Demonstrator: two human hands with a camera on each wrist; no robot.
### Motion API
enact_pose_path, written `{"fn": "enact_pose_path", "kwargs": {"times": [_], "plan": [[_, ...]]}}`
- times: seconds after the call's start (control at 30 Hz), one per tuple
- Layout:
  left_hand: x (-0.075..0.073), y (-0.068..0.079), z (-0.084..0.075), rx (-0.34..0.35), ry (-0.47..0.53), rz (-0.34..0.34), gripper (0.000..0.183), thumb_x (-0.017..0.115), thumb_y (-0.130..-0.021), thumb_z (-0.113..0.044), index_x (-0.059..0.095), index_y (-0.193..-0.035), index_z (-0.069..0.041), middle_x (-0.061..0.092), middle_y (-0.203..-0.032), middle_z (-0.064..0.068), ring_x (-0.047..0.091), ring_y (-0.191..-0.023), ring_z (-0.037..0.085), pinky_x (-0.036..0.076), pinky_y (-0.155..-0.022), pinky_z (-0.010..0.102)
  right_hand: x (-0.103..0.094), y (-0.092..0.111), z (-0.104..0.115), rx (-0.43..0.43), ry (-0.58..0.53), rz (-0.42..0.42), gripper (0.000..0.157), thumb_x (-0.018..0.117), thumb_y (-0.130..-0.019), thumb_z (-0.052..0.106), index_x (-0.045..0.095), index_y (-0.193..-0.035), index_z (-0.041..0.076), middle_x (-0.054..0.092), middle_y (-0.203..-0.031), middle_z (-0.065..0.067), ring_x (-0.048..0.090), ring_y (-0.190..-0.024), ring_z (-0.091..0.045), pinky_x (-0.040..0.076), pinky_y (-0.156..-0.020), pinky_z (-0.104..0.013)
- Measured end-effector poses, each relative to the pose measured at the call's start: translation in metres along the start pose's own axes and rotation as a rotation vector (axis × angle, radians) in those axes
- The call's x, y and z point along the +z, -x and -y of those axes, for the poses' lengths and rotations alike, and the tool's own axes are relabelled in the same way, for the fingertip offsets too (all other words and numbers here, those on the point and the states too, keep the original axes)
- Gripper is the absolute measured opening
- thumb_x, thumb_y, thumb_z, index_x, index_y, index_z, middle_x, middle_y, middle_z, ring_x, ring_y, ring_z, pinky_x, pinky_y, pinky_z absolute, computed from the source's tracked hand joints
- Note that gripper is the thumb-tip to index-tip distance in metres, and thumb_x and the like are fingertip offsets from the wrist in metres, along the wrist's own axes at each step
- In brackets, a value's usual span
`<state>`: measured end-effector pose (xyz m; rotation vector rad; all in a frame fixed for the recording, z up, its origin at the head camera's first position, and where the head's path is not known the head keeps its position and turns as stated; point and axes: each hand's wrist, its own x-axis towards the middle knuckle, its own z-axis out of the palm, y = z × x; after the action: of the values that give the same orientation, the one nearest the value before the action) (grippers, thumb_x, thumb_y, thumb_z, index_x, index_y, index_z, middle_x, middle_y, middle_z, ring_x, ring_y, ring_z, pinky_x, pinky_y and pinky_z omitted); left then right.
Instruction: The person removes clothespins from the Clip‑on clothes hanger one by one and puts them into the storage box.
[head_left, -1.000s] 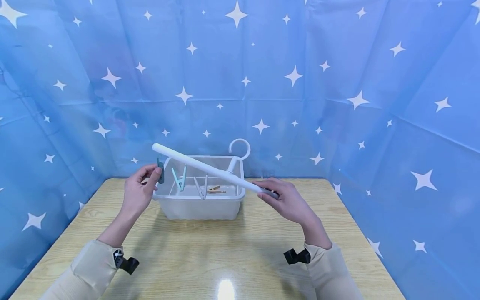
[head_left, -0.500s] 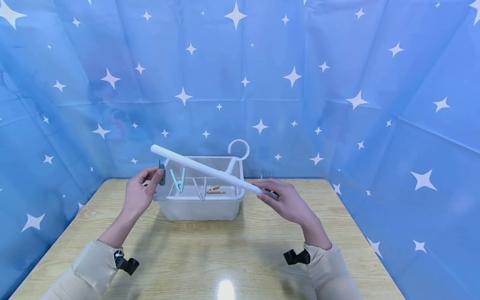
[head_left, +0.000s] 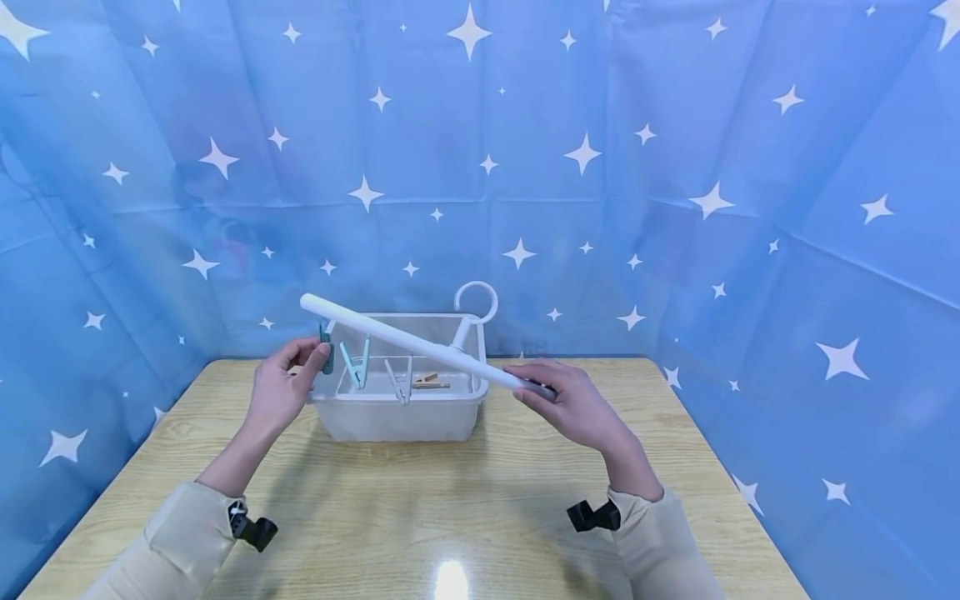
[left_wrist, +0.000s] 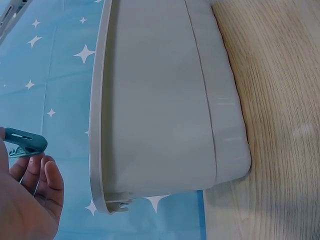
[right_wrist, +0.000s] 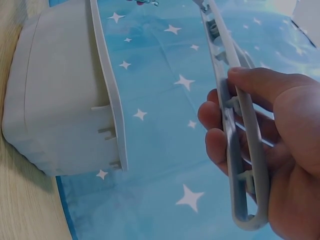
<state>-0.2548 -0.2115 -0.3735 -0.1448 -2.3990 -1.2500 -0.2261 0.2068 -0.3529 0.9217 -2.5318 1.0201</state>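
Note:
My right hand (head_left: 573, 400) holds one end of a white clothes hanger (head_left: 397, 336), which slants up to the left over the basin. In the right wrist view, thumb and fingers close round the slotted frame of the hanger (right_wrist: 257, 145). Just below its raised left end, my left hand (head_left: 281, 385) pinches a dark green clothespin (head_left: 327, 352); the left wrist view shows the clothespin (left_wrist: 27, 141) too. A light teal clothespin (head_left: 357, 367) and a grey clothespin (head_left: 401, 383) appear to hang beneath the bar; their attachment points are unclear.
A pale plastic basin (head_left: 401, 421) stands on the wooden table (head_left: 390, 508) between my hands. Small wooden clothespins (head_left: 431, 383) lie inside it. A blue star-patterned curtain (head_left: 420, 150) surrounds the table at the back and sides.
The hanger's left end has dipped slightly, with the pins beneath it. My left hand has shifted a little right and down with the green clothespin. My right hand keeps its grip.

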Motion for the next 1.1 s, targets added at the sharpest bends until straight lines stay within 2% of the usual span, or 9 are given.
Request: {"fn": "enact_pose_path", "kwargs": {"times": [0.27, 0.5, 0.77, 0.97, 1.1], "plan": [[-0.0005, 0.0004, 0.0010, -0.008, -0.030, 0.020, 0.048, 0.055, -0.100, -0.048, 0.065, -0.128, -0.010, 0.067, -0.108, 0.011, 0.055, -0.089, 0.000, 0.049, -0.073, 0.015, 0.0001, -0.0004, 0.0013, -0.012, -0.002, 0.007, 0.033, 0.065, -0.098, 0.027, 0.067, -0.131, 0.026, 0.066, -0.118, 0.002, 0.044, -0.061, -0.006, 0.043, -0.057, -0.024], [0.0007, -0.0003, 0.0016, -0.014, -0.051, 0.043, 0.050, 0.053, -0.100, -0.050, 0.064, -0.129, -0.011, 0.066, -0.110, 0.010, 0.054, -0.097, 0.009, 0.047, -0.080, 0.023, -0.0002, -0.0001, 0.0028, -0.015, 0.003, 0.004, 0.033, 0.065, -0.098, 0.027, 0.067, -0.131, 0.026, 0.066, -0.118, 0.002, 0.044, -0.060, -0.006, 0.042, -0.057, -0.024], [0.0017, -0.0026, 0.0029, -0.005, -0.017, 0.078, 0.051, 0.055, -0.100, -0.050, 0.062, -0.130, -0.010, 0.066, -0.111, 0.010, 0.054, -0.092, -0.002, 0.054, -0.070, 0.020, 0.0001, 0.0008, 0.0037, -0.005, 0.013, 0.005, 0.033, 0.065, -0.098, 0.028, 0.067, -0.131, 0.027, 0.066, -0.119, 0.002, 0.043, -0.059, -0.006, 0.042, -0.057, -0.024], [0.0027, -0.0040, 0.0008, -0.011, -0.047, 0.102, 0.056, 0.053, -0.099, -0.053, 0.060, -0.132, -0.008, 0.067, -0.114, 0.013, 0.057, -0.102, 0.015, 0.054, -0.071, 0.022, 0.0001, 0.0011, 0.0037, -0.010, 0.005, 0.004, 0.032, 0.066, -0.098, 0.026, 0.067, -0.130, 0.026, 0.066, -0.116, 0.003, 0.044, -0.060, -0.005, 0.042, -0.057, -0.024], [0.0028, -0.0034, -0.0007, -0.018, -0.073, 0.116, 0.055, 0.053, -0.100, -0.053, 0.061, -0.130, -0.007, 0.067, -0.115, 0.014, 0.059, -0.107, 0.026, 0.052, -0.081, 0.034, -0.0001, 0.0011, 0.0042, -0.013, 0.001, 0.007, 0.032, 0.066, -0.098, 0.025, 0.067, -0.130, 0.025, 0.066, -0.115, 0.003, 0.044, -0.061, -0.005, 0.043, -0.057, -0.024]]}}
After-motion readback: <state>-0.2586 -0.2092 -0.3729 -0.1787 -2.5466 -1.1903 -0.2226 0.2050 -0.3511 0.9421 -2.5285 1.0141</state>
